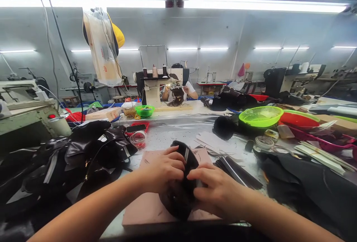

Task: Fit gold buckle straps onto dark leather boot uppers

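A curved, glossy black leather piece (178,205) with a pale strip near its top stands between my two hands, over a pinkish board (136,212). My left hand (166,169) grips its left side with curled fingers. From the right, my right hand (219,190) pinches the piece, thumb and index finger at its edge. The fingertips partly hide the spot they press. Dark strips (237,173) lie just right of the board, beside white paper sheets (214,145).
Black leather pieces (69,160) are heaped at left, and black fabric (309,186) spreads at right. A green basket (260,116), a tape roll (264,142) and a red tray (139,127) are farther back. Across the table, a person (191,90) works at a sewing machine (156,89).
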`<state>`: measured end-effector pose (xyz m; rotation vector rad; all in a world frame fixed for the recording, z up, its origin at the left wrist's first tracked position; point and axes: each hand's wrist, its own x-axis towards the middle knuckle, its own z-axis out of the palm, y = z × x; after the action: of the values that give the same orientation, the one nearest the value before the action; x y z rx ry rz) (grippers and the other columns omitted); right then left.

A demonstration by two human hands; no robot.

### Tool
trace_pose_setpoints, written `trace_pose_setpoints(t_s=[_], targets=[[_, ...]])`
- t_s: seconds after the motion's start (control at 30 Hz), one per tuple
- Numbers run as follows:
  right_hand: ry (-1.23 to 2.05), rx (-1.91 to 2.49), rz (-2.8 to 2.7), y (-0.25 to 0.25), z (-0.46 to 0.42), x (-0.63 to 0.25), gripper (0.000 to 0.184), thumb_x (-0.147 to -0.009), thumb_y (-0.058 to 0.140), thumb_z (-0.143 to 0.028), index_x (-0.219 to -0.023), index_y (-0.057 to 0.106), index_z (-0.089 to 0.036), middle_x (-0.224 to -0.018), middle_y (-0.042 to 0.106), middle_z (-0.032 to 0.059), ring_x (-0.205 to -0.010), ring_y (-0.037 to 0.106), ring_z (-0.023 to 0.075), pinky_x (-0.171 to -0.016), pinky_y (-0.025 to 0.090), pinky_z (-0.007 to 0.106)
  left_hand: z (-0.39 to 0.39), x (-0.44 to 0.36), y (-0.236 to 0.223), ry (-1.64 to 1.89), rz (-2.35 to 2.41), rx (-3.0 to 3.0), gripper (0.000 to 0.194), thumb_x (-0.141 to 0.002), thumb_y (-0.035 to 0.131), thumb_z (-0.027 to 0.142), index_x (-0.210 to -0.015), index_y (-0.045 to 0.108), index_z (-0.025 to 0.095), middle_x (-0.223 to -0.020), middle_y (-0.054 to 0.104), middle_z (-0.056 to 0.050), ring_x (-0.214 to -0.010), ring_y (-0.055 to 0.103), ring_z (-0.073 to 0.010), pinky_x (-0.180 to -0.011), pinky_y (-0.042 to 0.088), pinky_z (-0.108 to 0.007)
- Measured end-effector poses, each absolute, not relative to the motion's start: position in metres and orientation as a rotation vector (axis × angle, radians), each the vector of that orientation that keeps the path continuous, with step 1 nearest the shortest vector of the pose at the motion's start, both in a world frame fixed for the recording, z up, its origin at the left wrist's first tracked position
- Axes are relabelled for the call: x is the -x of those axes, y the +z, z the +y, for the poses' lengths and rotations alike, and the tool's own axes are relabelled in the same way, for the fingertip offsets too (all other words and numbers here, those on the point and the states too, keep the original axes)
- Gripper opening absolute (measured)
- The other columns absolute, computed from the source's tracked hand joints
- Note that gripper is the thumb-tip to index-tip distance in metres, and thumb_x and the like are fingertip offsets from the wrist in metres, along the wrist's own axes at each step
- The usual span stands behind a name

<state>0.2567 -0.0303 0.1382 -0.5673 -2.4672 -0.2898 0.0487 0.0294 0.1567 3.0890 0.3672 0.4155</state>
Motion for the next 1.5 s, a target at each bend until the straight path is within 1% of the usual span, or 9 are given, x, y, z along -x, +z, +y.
trace_pose_setpoints(t_s=[0.17,0.27,0.33,0.43,0.67,0.83,1.1,1.27,1.5], targets=[[-0.341,0.578,-2.51,0.135,-0.026,-0.253,0.021,-0.081,0.053,-0.032,-0.065,0.056,-0.02,-0.075,0.056,0.0022,-0.066,0.051,0.0127,-0.078,0.043,0.031,0.017,-0.039,0.145,0.694,0.695,-3.069,0.02,-0.063,0.062,0.017,-0.082,0.061,0.023,-0.116,0.053,-0.006,-0.117,0.038,-0.0298,-0.098,0.029,-0.046],[-0.323,0.627,-2.494,0.132,-0.024,-0.253,0.021,-0.081,0.054,-0.031,-0.063,0.056,-0.02,-0.075,0.056,0.001,-0.064,0.052,0.0119,-0.086,0.04,0.034,0.013,-0.038,0.128,0.856,1.169,-2.803,0.007,-0.069,0.063,0.022,-0.074,0.059,0.018,-0.088,0.06,-0.006,-0.083,0.055,-0.0224,-0.074,0.045,-0.037],[-0.298,0.636,-2.491,0.13,-0.024,-0.253,0.021,-0.082,0.052,-0.03,-0.064,0.056,-0.02,-0.072,0.054,-0.0004,-0.063,0.052,0.0111,-0.094,0.035,0.038,0.013,-0.04,0.118,0.835,1.325,-2.536,0.006,-0.069,0.062,0.018,-0.07,0.056,0.017,-0.074,0.058,-0.002,-0.067,0.054,-0.016,-0.062,0.047,-0.031],[-0.254,0.629,-2.474,0.131,-0.025,-0.253,0.022,-0.084,0.049,-0.028,-0.064,0.056,-0.02,-0.073,0.053,-0.0004,-0.069,0.055,0.011,-0.103,0.026,0.041,0.013,-0.045,0.11,0.924,1.235,-2.276,0.022,-0.065,0.061,0.008,-0.082,0.057,0.02,-0.098,0.055,-0.001,-0.077,0.055,-0.0136,-0.067,0.05,-0.027],[-0.216,0.661,-2.443,0.128,-0.028,-0.255,0.024,-0.084,0.048,-0.031,-0.065,0.057,-0.02,-0.08,0.052,0.0016,-0.075,0.057,0.0118,-0.106,0.022,0.044,0.009,-0.051,0.103,1.124,1.213,-2.313,0.012,-0.068,0.062,0.01,-0.074,0.061,0.021,-0.086,0.048,0.0,-0.081,0.054,-0.0144,-0.073,0.05,-0.029],[-0.22,0.664,-2.431,0.127,-0.027,-0.256,0.024,-0.085,0.048,-0.032,-0.066,0.058,-0.021,-0.08,0.052,0.0015,-0.074,0.057,0.0115,-0.107,0.021,0.045,0.006,-0.055,0.104,0.946,1.245,-2.242,0.047,-0.061,0.063,0.005,-0.104,0.058,0.022,-0.097,0.055,-0.003,-0.09,0.055,-0.0193,-0.081,0.047,-0.036],[-0.224,0.667,-2.419,0.125,-0.027,-0.254,0.024,-0.085,0.048,-0.032,-0.066,0.058,-0.02,-0.081,0.053,0.0013,-0.071,0.057,0.0107,-0.108,0.02,0.044,0.014,-0.056,0.102,0.541,1.027,-1.873,0.027,-0.059,0.055,0.009,-0.084,0.061,0.017,-0.082,0.066,0.0,-0.08,0.059,-0.0188,-0.072,0.046,-0.029],[-0.166,0.662,-2.461,0.134,-0.027,-0.259,0.022,-0.085,0.049,-0.032,-0.068,0.057,-0.02,-0.083,0.055,0.0019,-0.077,0.058,0.0116,-0.106,0.021,0.043,0.005,-0.051,0.1,0.682,0.857,-1.658,0.028,-0.064,0.045,0.008,-0.086,0.057,0.017,-0.085,0.063,0.0,-0.079,0.057,-0.0152,-0.072,0.045,-0.027],[-0.139,0.757,-2.509,0.138,-0.023,-0.262,0.023,-0.082,0.055,-0.035,-0.066,0.057,-0.019,-0.078,0.06,-0.0008,-0.067,0.057,0.0112,-0.091,0.03,0.039,-0.008,-0.039,0.113,0.806,1.006,-2.26,0.013,-0.076,0.042,0.015,-0.079,0.054,0.018,-0.075,0.058,-0.003,-0.069,0.052,-0.0151,-0.065,0.042,-0.027]])
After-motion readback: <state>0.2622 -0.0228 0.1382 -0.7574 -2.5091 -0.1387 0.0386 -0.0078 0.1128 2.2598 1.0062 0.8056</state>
